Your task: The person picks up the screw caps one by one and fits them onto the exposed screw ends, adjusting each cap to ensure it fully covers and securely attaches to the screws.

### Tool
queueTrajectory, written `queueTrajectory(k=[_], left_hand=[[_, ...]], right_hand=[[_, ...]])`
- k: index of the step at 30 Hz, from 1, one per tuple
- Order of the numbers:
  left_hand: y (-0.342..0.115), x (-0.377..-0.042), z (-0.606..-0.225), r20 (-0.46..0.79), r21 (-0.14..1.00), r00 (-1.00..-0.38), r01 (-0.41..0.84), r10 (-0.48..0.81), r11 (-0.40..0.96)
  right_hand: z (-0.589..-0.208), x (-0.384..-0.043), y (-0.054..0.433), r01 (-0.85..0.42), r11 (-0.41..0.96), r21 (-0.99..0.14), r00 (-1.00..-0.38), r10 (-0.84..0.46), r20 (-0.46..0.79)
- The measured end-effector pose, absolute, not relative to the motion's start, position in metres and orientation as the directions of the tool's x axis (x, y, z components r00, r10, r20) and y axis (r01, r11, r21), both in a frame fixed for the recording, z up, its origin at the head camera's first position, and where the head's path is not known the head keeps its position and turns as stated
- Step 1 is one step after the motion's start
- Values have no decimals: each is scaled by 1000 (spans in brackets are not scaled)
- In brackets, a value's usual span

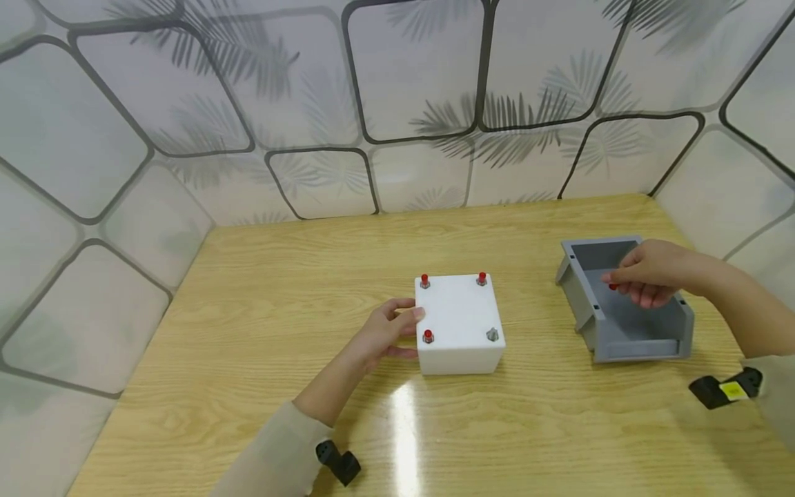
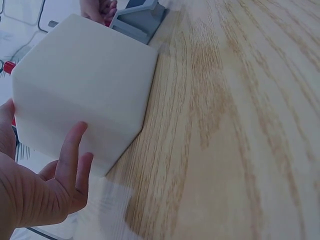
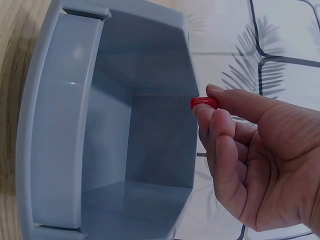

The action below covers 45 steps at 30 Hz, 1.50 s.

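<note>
A white box [image 1: 458,310] stands on the table with red caps on three of its top corners, among them the front-left cap [image 1: 428,336]. At its front-right corner a bare metal post [image 1: 493,335] shows. My left hand [image 1: 388,331] rests against the box's left side, thumb at the top edge and spread fingertips on the side face. Between thumb and forefinger my right hand [image 1: 652,274] pinches a small red cap [image 3: 204,103]. That hand is held over the grey bin [image 1: 642,350], its other fingers loosely curled.
The bin stands right of the box, a strip of wooden table [image 1: 534,393] between them. Patterned fabric walls [image 1: 416,172] enclose the table at the back and sides. A black wrist device [image 1: 338,462] sits at the left sleeve, another device [image 1: 725,390] at the right.
</note>
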<state>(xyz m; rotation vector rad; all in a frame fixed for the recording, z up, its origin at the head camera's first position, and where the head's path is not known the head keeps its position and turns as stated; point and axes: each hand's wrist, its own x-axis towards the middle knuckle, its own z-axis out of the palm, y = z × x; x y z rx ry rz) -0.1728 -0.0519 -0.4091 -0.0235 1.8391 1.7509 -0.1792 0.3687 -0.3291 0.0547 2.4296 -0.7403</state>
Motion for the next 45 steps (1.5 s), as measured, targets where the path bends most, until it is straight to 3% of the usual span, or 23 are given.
queueTrajectory(k=[20, 45], left_hand=[[-52, -173, -410, -419, 906, -825, -404, 379, 124], [-51, -171, -410, -415, 909, -830, -399, 372, 124]], right_hand=[[-316, -171, 366, 178, 860, -478, -850, -110, -515], [-298, -154, 333, 74, 874, -480, -871, -178, -458]])
